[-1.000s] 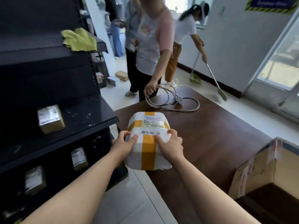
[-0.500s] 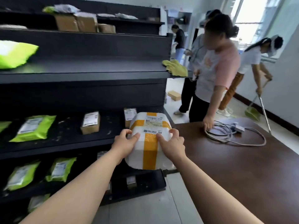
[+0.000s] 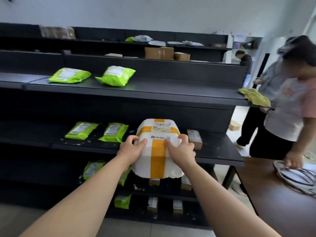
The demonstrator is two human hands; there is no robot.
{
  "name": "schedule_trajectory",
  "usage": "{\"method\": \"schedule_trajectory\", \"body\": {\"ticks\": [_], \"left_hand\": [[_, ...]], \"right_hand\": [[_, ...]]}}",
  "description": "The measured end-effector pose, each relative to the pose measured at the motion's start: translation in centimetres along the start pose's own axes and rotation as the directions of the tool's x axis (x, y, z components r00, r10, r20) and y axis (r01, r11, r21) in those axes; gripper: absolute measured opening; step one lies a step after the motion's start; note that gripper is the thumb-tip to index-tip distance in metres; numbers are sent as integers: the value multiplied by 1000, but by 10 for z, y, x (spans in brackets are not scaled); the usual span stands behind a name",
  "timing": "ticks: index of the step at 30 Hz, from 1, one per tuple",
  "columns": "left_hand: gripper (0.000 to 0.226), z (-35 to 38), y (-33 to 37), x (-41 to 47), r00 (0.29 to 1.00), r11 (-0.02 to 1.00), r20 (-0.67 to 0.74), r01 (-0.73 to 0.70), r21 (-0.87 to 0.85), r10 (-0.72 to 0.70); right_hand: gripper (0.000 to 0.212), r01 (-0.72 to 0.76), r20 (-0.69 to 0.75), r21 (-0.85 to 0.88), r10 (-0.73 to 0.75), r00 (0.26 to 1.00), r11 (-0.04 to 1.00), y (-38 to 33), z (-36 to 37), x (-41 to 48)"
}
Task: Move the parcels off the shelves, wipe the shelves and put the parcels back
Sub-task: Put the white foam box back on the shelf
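Note:
I hold a white foam parcel (image 3: pixel 158 149) crossed with yellow tape in front of the black shelves. My left hand (image 3: pixel 130 149) grips its left side and my right hand (image 3: pixel 182 150) grips its right side, thumbs on top. The parcel hangs at the front edge of the middle shelf (image 3: pixel 220 151), between two green bag parcels (image 3: pixel 113 132) on the left and a small brown box (image 3: pixel 195 138) on the right. A yellow-green cloth (image 3: pixel 254 97) lies on the right end of the shelf above.
Two more green bags (image 3: pixel 115 76) lie on the upper shelf, brown boxes (image 3: pixel 159 53) higher up, small parcels on the lower shelves. A person (image 3: pixel 289 117) stands at the right, hand on a coil of cable (image 3: pixel 297 177) on a brown table (image 3: pixel 282 211).
I have turned left from the brown table toward the shelves, carrying the white parcel with both hands. The grip is unchanged.

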State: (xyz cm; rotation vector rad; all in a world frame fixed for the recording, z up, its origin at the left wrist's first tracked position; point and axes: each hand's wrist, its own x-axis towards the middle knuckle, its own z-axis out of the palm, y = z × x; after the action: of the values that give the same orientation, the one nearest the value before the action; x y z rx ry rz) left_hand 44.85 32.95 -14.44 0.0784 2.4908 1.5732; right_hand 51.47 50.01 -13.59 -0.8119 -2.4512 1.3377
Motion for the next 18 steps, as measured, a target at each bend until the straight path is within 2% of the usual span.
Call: {"method": "schedule_trajectory", "body": {"ticks": [9,18], "left_hand": [[49,-101,3,-20,983,999,-185,-23,-41,15],[48,-159,35,-27,941,992,-325,-115,-42,95]], "right_hand": [[63,158,74,9,-158,985,987,-84,47,-24],[65,285,81,78,-291,953,955,-149,46,-41]]}}
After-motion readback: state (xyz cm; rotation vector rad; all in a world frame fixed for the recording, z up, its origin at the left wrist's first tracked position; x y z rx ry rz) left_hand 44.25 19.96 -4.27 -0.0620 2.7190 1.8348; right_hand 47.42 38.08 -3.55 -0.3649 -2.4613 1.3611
